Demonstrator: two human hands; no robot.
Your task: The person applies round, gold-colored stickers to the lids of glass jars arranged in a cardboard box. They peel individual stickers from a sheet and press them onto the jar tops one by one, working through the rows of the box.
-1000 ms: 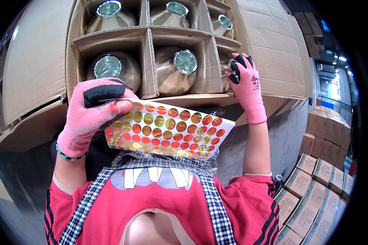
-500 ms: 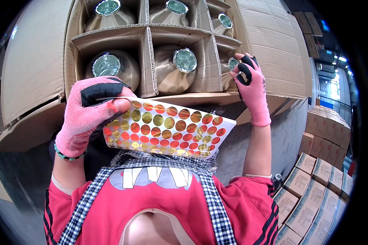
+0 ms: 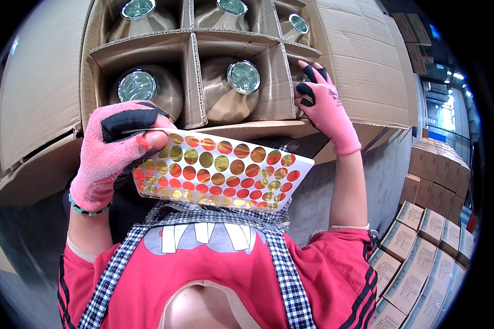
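Note:
My left hand [image 3: 123, 137], in a pink glove with black finger patches, pinches the upper left corner of a sheet of round stickers [image 3: 217, 175]. The white sheet carries rows of shiny gold and red dots and tilts in front of the carton. My right hand [image 3: 326, 107], gloved alike, reaches into the carton's near right compartment. Its fingers curl at the neck of a glass bottle [image 3: 301, 109] there, which they mostly hide. Round-bodied, wide-mouthed glass bottles stand in other compartments, among them one at near left [image 3: 138, 88] and one in the near middle [image 3: 243, 78].
The open cardboard carton [image 3: 258, 130] has crossing dividers [image 3: 196, 77] and wide flaps, one at left [image 3: 44, 71] and one at right [image 3: 368, 71]. Stacked boxes [image 3: 417, 263] stand at lower right, with more brown boxes [image 3: 439, 170] beyond them on the grey floor.
My right hand has moved left and slightly forward, and its fingers now cover the near right bottle's mouth. The left hand keeps its hold on the sticker sheet; the view has shifted slightly.

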